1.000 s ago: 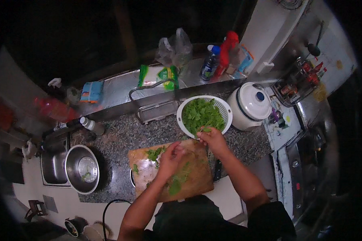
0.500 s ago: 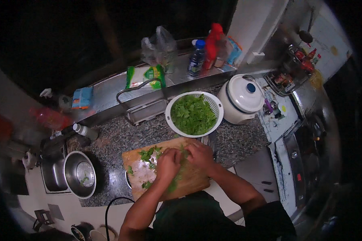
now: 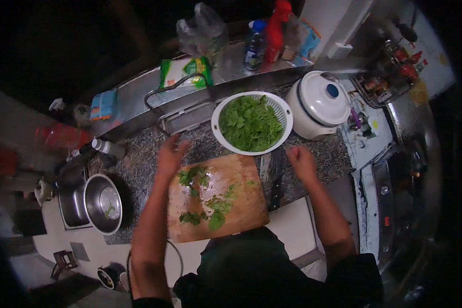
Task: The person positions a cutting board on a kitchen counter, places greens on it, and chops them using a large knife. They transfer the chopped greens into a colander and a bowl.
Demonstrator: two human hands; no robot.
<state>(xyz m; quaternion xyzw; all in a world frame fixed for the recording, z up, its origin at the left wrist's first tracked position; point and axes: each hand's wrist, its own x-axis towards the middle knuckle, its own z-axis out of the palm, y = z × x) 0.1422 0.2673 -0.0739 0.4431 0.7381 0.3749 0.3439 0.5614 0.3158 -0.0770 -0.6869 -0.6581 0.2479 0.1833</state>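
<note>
Your left hand (image 3: 170,154) hovers open just past the cutting board (image 3: 241,205), the chopped greens (image 3: 210,205) right beside it. Your right hand (image 3: 301,160) is loose and empty by the knife (image 3: 272,177), below the white colander (image 3: 252,123).

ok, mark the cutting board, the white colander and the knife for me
cutting board (image 3: 244,197): head view, bare wood near its right edge.
white colander (image 3: 282,110): head view, right side of its rim.
knife (image 3: 268,167): head view, flat of the blade, beside the board's right edge.
</note>
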